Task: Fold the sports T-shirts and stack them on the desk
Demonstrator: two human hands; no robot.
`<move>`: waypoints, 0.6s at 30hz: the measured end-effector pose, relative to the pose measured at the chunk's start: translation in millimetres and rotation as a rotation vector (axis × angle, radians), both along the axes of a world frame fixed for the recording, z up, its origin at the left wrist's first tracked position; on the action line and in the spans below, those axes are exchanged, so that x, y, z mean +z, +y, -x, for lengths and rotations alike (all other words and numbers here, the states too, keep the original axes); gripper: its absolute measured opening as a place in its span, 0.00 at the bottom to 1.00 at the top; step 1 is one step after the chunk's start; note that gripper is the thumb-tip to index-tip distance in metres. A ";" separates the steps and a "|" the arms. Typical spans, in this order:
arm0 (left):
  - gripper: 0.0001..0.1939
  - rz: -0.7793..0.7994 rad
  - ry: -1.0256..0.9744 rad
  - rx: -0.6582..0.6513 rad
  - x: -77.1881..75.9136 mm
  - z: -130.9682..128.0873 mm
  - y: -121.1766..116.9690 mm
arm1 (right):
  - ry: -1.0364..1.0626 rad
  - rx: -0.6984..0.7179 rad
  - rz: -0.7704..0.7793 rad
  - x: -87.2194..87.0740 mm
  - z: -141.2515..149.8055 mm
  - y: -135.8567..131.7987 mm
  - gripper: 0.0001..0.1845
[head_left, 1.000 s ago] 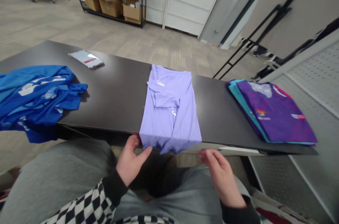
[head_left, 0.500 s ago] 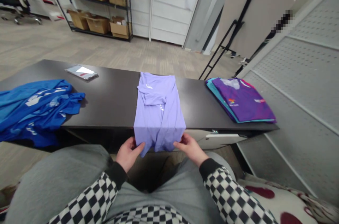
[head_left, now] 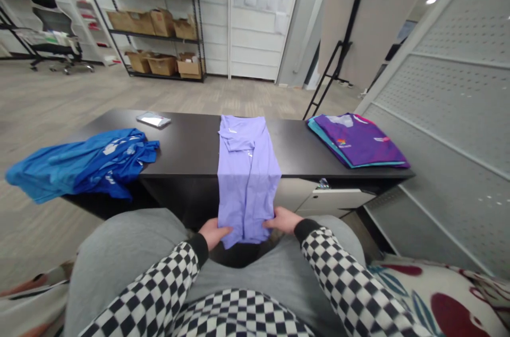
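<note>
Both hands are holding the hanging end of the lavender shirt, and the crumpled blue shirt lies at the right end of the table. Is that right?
No: the crumpled blue shirt lies at the left end of the dark table, not the right, as the head view shows. The rest stands: the left hand and right hand hold the hanging end of the lavender shirt.

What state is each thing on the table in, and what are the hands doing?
Lavender T-shirt, folded lengthwise, hanging over the near edge
Left hand, holding its lower end
Right hand, holding its lower end
Blue shirt, crumpled, spilling over the edge
Purple shirt, folded flat on the teal one
Teal shirt, folded flat
Phone, lying flat
</note>
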State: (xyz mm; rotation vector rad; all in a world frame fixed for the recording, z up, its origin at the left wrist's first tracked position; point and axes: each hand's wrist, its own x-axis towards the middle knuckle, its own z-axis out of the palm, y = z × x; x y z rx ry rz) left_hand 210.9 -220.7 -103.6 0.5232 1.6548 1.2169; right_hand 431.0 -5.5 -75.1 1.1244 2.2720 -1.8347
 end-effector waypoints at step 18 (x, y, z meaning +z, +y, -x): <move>0.35 -0.259 0.011 0.017 97.8 -42.1 -104.5 | 0.353 -0.399 0.083 63.6 -96.4 -136.8 0.25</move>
